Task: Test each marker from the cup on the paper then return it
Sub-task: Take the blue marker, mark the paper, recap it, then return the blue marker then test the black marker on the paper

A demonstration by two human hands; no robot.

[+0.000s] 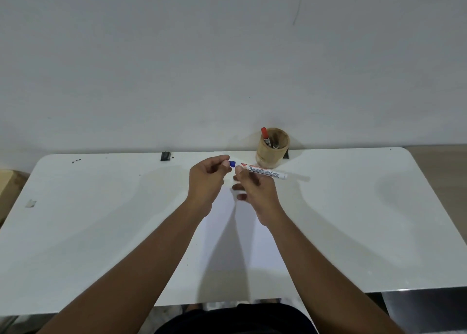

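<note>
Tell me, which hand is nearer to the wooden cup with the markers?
The right hand. It holds the marker body just below and in front of the wooden cup. The left hand, pinching the blue cap, is farther to the cup's left.

Both forearms extended forward, converging. Left hand [206, 179] pinched closed; right hand [255, 187] gripping, lower fingers [240, 187] splayed.

— What sits on the white table [353, 232] along its far edge?
— A small black clip [165, 156], with dark specks [76, 160] further left.
— And by the left edge?
— A scrap of clear tape [30, 203]; a grey wall [227, 55] stands behind.
</note>
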